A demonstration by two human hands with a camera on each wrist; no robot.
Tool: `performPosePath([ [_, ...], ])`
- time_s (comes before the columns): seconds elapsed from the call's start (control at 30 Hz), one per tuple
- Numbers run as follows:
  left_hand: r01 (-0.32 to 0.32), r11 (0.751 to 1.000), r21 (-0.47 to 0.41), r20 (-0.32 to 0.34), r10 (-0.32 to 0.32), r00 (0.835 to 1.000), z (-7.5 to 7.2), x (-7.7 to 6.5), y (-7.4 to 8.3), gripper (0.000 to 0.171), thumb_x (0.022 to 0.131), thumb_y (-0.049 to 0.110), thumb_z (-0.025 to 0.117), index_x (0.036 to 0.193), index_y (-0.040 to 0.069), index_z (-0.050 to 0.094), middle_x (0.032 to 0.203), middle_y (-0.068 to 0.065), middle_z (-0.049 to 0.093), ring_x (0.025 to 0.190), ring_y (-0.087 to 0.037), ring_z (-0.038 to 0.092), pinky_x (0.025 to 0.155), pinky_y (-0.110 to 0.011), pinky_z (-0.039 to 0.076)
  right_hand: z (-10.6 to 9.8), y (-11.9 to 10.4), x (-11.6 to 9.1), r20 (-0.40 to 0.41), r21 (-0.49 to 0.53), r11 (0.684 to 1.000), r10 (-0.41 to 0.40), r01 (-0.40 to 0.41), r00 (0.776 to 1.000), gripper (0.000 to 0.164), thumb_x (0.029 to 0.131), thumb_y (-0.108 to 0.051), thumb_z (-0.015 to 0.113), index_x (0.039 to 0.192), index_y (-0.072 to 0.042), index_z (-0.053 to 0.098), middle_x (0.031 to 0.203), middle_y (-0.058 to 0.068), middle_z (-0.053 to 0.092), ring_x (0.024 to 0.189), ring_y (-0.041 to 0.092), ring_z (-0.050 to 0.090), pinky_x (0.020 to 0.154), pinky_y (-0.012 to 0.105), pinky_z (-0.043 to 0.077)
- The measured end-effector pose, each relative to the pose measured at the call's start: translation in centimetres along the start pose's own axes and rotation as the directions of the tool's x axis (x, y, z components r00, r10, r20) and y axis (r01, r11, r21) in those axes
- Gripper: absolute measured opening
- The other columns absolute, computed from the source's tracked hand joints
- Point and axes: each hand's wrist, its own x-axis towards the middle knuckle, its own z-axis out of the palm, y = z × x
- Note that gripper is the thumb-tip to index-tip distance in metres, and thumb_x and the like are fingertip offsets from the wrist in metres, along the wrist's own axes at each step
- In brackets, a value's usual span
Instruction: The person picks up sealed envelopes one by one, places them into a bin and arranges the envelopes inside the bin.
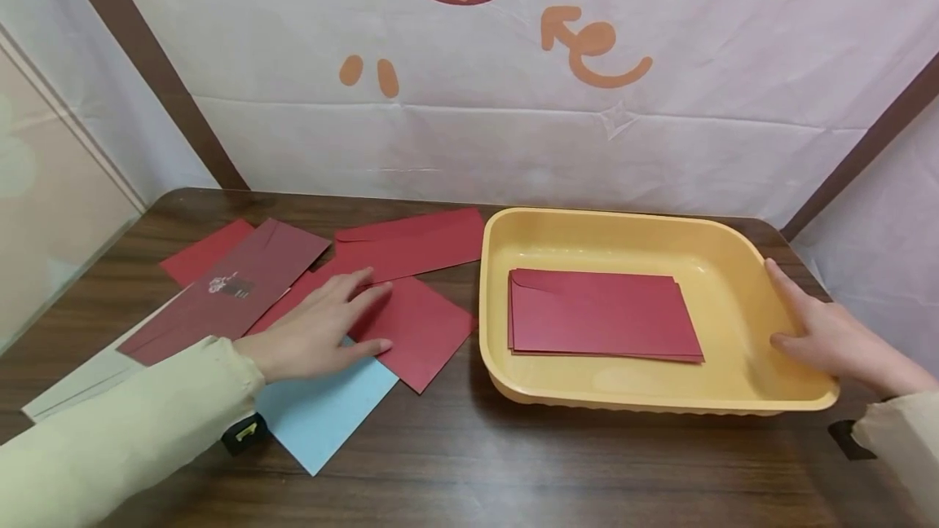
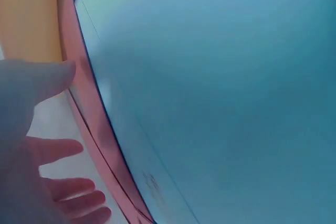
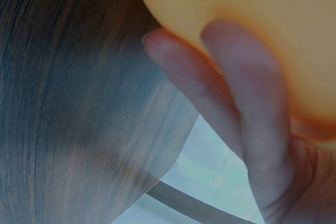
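Blue envelope (image 1: 326, 414) nearest, lower left. Past it my left hand (image 1: 319, 331)'s loosely spread over a red envelope (image 1: 429, 328), left of centre: looks light, bendy, probably slick; I'd pinch a corner. Far right, my right hand (image 1: 825, 336) grips the yellow tray (image 1: 734, 332).

Left forearm (image 1: 139, 422) in from lower left, pale sleeve to the wrist. Left hand (image 1: 319, 332) back up, thumb (image 1: 370, 348) set apart, fingers (image 2: 58, 150) reaching rightward, loosely spread; left wrist view has the thumb off on its own, lower fingers bunched. Right forearm (image 1: 905, 438) in from the right edge, mostly cut off, also sleeved. Right hand (image 1: 832, 336) angled up-left, thumb and fingers split in a pinching grip; right wrist view has two digits nearly side by side.
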Motion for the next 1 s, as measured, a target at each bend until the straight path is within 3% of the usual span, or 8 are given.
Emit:
performPosePath([
  [0.17, 0.094, 0.995, -0.011, 0.075, -0.093, 0.993, 0.1, 0.0, -1.4, 0.082, 0.088, 0.057, 0.058, 0.15, 0.011, 0.031, 0.156, -0.023, 0.017, 0.14, -0.048, 0.019, 0.109, -0.067, 0.018, 0.3, 0.0, -0.2, 0.009, 0.006, 1.0, 0.005, -0.005, 1.0, 0.101, 0.082, -0.013, 0.064, 0.15, -0.001, -0.01, 0.114, 0.044, 0.051, 0.065, 0.025, 0.055, 0.061, 0.034, 0.042],
  [0.43, 0.16, 0.987, -0.019, 0.137, -0.156, 0.978, 0.4, 0.7, -2.6, 0.086, 0.09, 0.063, 0.049, 0.152, 0.009, 0.025, 0.158, -0.021, 0.014, 0.144, -0.045, 0.011, 0.111, -0.065, 0.012, 0.6, -0.3, -0.5, 0.018, 0.025, 1.0, 0.011, -0.011, 1.0, 0.101, 0.082, -0.012, 0.064, 0.15, 0.0, -0.01, 0.12, 0.046, 0.046, 0.066, 0.026, 0.056, 0.061, 0.034, 0.042],
  [0.8, 0.094, 0.995, -0.024, 0.214, -0.087, 0.973, -1.1, 0.6, -4.8, 0.085, 0.089, 0.063, 0.05, 0.152, 0.011, 0.026, 0.159, -0.019, 0.013, 0.144, -0.045, 0.009, 0.11, -0.066, 0.018, 0.0, -0.2, -0.3, 0.012, 0.008, 1.0, 0.013, -0.013, 1.0, 0.102, 0.082, -0.013, 0.065, 0.149, 0.001, -0.01, 0.124, 0.047, 0.043, 0.071, 0.03, 0.057, 0.063, 0.036, 0.043],
  [1.0, 0.066, 0.997, -0.03, 0.223, -0.058, 0.973, -1.6, 0.3, -6.5, 0.083, 0.089, 0.061, 0.052, 0.15, 0.008, 0.03, 0.159, -0.02, 0.014, 0.144, -0.044, 0.01, 0.109, -0.066, 0.019, -0.2, -0.1, 0.0, 0.007, -0.011, 1.0, 0.003, -0.003, 1.0, 0.103, 0.081, -0.013, 0.065, 0.149, 0.001, -0.011, 0.124, 0.046, 0.044, 0.07, 0.03, 0.058, 0.063, 0.037, 0.044],
])
